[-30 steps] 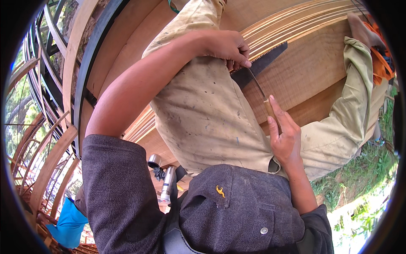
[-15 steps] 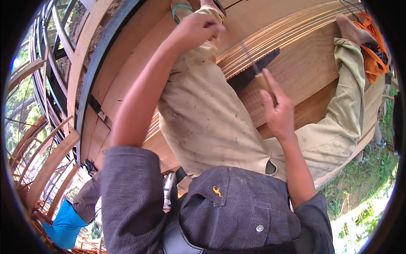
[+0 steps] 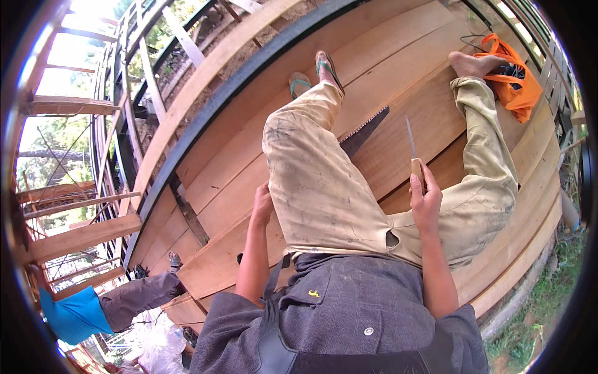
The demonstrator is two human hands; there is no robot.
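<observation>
My right hand point(image 3: 426, 201) is wrapped around the wooden handle of a slim file point(image 3: 415, 167), its thin metal blade pointing up and away from me. Just left of the file, a dark handsaw blade point(image 3: 366, 132) sticks out from beside my left leg, its toothed edge toward the far left. The saw's near end is hidden by the leg. My left hand point(image 3: 263, 202) is down against the outer side of my left thigh. Its fingers are mostly out of sight behind the trouser leg.
I sit on wide wooden planks point(image 3: 408, 93) edged by a dark curved rim point(image 3: 233, 93). Beside my bare right foot lies an orange bag point(image 3: 520, 93). At the lower left, another person in a blue top point(image 3: 78, 315) is near a white plastic sheet point(image 3: 156, 343). Grass borders the right.
My left hand has dropped from above my left shin to beside the thigh. The right hand still holds the file, now upright and apart from the saw. The view has shifted.
</observation>
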